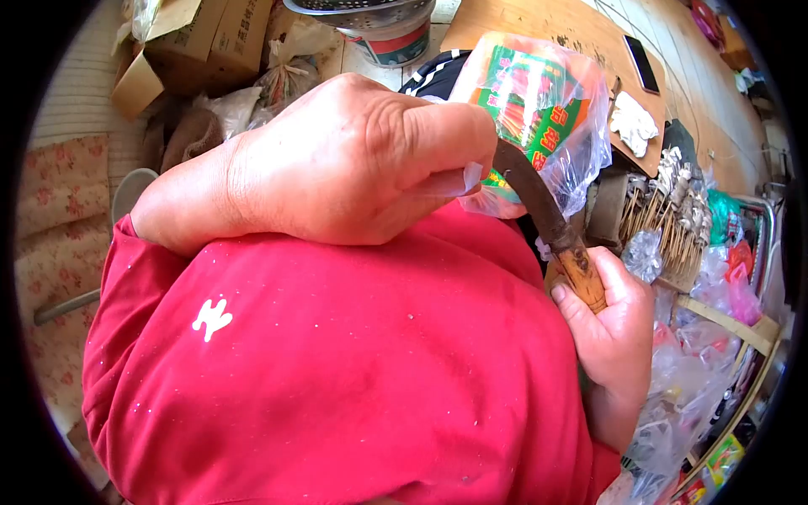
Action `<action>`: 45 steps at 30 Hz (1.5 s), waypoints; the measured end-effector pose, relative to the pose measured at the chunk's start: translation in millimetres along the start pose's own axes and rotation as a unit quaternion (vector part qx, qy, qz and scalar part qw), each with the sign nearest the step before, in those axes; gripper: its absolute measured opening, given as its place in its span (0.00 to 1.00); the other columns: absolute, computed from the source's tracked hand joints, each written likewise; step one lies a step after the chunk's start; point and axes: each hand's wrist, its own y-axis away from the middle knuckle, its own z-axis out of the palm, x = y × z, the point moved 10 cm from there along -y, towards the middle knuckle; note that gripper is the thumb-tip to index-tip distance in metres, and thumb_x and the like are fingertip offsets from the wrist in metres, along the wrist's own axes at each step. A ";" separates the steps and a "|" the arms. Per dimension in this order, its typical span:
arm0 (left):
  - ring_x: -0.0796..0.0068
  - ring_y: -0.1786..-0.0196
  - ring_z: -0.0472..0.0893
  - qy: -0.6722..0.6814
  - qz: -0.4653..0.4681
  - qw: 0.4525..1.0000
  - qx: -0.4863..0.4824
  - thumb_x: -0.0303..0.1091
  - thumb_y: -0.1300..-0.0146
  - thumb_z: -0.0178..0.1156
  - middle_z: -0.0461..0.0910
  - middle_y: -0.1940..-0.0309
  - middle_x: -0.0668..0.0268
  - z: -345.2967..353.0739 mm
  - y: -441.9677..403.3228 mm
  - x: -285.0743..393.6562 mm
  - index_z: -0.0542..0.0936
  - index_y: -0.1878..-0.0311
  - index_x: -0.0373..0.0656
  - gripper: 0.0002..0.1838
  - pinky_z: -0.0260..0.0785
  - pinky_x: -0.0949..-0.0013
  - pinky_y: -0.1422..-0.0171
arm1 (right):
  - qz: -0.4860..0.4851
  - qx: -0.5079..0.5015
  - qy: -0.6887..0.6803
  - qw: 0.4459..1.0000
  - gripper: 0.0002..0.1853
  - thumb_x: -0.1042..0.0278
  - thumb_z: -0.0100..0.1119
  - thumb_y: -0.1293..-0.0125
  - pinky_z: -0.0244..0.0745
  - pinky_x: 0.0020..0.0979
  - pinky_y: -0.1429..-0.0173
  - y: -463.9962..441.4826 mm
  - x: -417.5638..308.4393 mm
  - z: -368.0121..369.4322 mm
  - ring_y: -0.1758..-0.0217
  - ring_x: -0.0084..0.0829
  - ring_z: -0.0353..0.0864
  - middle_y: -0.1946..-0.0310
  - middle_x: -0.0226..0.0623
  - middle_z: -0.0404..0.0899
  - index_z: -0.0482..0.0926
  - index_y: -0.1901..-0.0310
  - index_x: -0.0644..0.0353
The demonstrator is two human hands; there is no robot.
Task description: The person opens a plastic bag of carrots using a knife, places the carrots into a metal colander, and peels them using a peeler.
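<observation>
A curved dark blade point(539, 198) with a wooden handle point(582, 278) slants across the front of the red shirt. My right hand point(619, 324) is closed round the handle, thumb along it. My left hand point(370, 160) is closed at the blade's far end, which its fingers hide. A bit of clear plastic point(472, 177) sticks out from between those fingers; whether it belongs to the bag cannot be told. Just beyond lies a clear plastic bag point(589, 160) round a green and orange printed package point(530, 105).
A wooden board point(505, 25) bears a phone point(641, 64) and a crumpled white cloth point(633, 124). Bundled thin sticks point(665, 219) and plastic bags point(682, 379) fill the right side. Cardboard boxes point(198, 42) stand upper left, a metal colander point(370, 13) on a bucket point(391, 46) at the top.
</observation>
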 end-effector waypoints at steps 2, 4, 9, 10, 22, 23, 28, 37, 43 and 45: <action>0.61 0.75 0.79 -0.008 -0.003 1.000 -0.010 0.27 0.42 0.63 0.77 0.76 0.65 0.5 -1.6 2.1 0.77 0.63 0.43 0.06 0.71 0.64 0.71 | 0.004 -0.039 0.048 0.998 0.11 0.72 0.64 0.45 0.71 0.38 0.66 -1.7 -10.6 3.5 0.71 0.50 0.79 0.74 0.48 0.77 0.76 0.62 0.64; 0.61 0.76 0.79 -0.016 -0.006 1.000 -0.020 0.27 0.42 0.63 0.76 0.77 0.65 0.7 -3.6 3.6 0.77 0.64 0.43 0.05 0.70 0.64 0.72 | -0.009 -0.057 0.072 0.996 0.11 0.75 0.63 0.46 0.72 0.34 0.64 -3.2 -17.3 3.3 0.71 0.41 0.79 0.74 0.45 0.78 0.76 0.61 0.65; 0.62 0.77 0.78 -0.042 -0.002 0.999 -0.031 0.27 0.42 0.62 0.75 0.78 0.65 1.8 -9.4 6.9 0.77 0.65 0.44 0.04 0.70 0.64 0.72 | -0.020 -0.077 0.104 0.991 0.11 0.78 0.62 0.47 0.72 0.32 0.65 -2.5 -25.8 4.7 0.72 0.41 0.79 0.74 0.46 0.77 0.75 0.61 0.66; 0.62 0.77 0.78 -0.042 -0.001 0.999 -0.032 0.27 0.42 0.62 0.75 0.78 0.65 2.5 -10.7 8.0 0.77 0.65 0.44 0.04 0.70 0.64 0.72 | -0.017 -0.090 0.111 0.990 0.11 0.77 0.62 0.47 0.71 0.33 0.66 -3.7 -28.5 5.9 0.73 0.45 0.78 0.75 0.47 0.76 0.74 0.62 0.66; 0.72 0.75 0.78 -0.067 -0.028 0.995 0.065 0.26 0.42 0.64 0.76 0.76 0.65 -19.4 -11.7 -15.7 0.77 0.64 0.40 0.05 0.70 0.72 0.69 | -0.016 -0.128 0.135 0.982 0.10 0.70 0.61 0.47 0.70 0.49 0.68 -2.9 -27.8 9.4 0.70 0.57 0.77 0.75 0.52 0.76 0.73 0.65 0.61; 0.82 0.75 0.75 0.014 -0.091 0.988 0.123 0.25 0.40 0.63 0.77 0.73 0.69 -32.9 -6.6 -37.0 0.77 0.64 0.39 0.04 0.67 0.75 0.72 | -0.038 -0.148 0.141 0.978 0.10 0.70 0.62 0.48 0.70 0.48 0.68 2.5 -29.1 11.0 0.70 0.57 0.77 0.75 0.52 0.76 0.73 0.65 0.60; 0.81 0.76 0.77 0.009 0.024 0.976 0.214 0.23 0.42 0.65 0.80 0.74 0.64 -82.8 -7.3 -27.8 0.78 0.72 0.37 0.06 0.66 0.77 0.74 | -0.002 0.033 -0.016 0.999 0.10 0.76 0.60 0.43 0.71 0.28 0.66 3.0 -19.3 -17.0 0.73 0.25 0.76 0.75 0.36 0.76 0.75 0.58 0.64; 0.76 0.67 0.80 0.025 -0.379 0.924 -0.041 0.23 0.45 0.62 0.79 0.54 0.61 5.8 78.9 -195.4 0.79 0.52 0.40 0.15 0.74 0.73 0.66 | 0.128 0.237 -0.304 0.914 0.12 0.63 0.51 0.31 0.52 0.17 0.84 -37.6 126.7 -87.6 0.86 0.13 0.59 0.79 0.24 0.67 0.74 0.55 0.63; 0.69 0.56 0.81 -0.113 -0.268 0.954 -0.072 0.20 0.49 0.58 0.73 0.42 0.54 37.1 83.2 -200.6 0.79 0.49 0.41 0.21 0.75 0.70 0.55 | 0.313 0.284 -0.399 0.814 0.13 0.57 0.54 0.34 0.57 0.24 0.82 -72.7 301.4 -99.4 0.85 0.20 0.64 0.79 0.26 0.68 0.75 0.57 0.58; 0.70 0.59 0.80 0.063 -0.351 0.933 0.042 0.18 0.48 0.56 0.74 0.43 0.58 13.3 66.2 -195.1 0.79 0.50 0.39 0.20 0.74 0.71 0.56 | 0.324 0.312 -0.396 0.800 0.12 0.57 0.55 0.35 0.58 0.25 0.81 -84.8 328.7 -103.7 0.83 0.21 0.65 0.79 0.26 0.69 0.75 0.59 0.56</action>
